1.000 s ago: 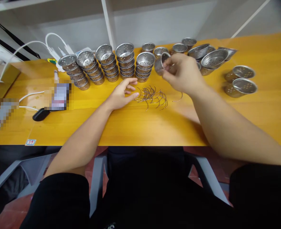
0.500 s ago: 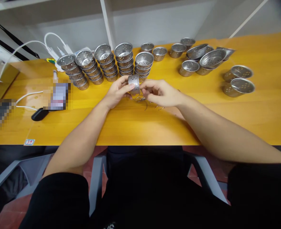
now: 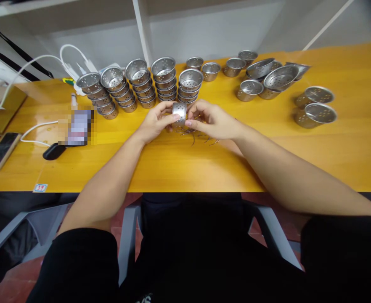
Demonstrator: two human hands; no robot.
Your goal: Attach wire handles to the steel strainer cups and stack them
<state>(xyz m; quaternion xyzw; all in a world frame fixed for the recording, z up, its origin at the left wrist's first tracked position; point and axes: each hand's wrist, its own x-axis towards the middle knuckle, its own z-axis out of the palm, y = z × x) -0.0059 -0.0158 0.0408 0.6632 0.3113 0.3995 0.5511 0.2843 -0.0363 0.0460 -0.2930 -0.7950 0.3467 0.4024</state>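
Observation:
A small perforated metal cup [image 3: 179, 111] lies on its side in the fingers of my left hand [image 3: 156, 122], thumb on its wall. My right hand [image 3: 211, 120] is closed at the cup's right rim, thumb and fingers pinched; anything between them is too small to make out. Thin curved metal wires [image 3: 193, 133] lie on the yellow table [image 3: 185, 168] just below both hands. Behind the hands stand several stacks of perforated cups, the nearest stack [image 3: 190, 81] right above the held cup.
Loose cups [image 3: 249, 90] and oval metal dishes [image 3: 280, 78] sit at the back right. Two more cups [image 3: 314, 115] stand farther right. On the left are a phone [image 3: 79, 126], a black object [image 3: 53, 151], white cables and another phone [image 3: 1, 150].
The held cup has turned slightly and shifted a little right and down. My right fingertips have come together closer at its rim.

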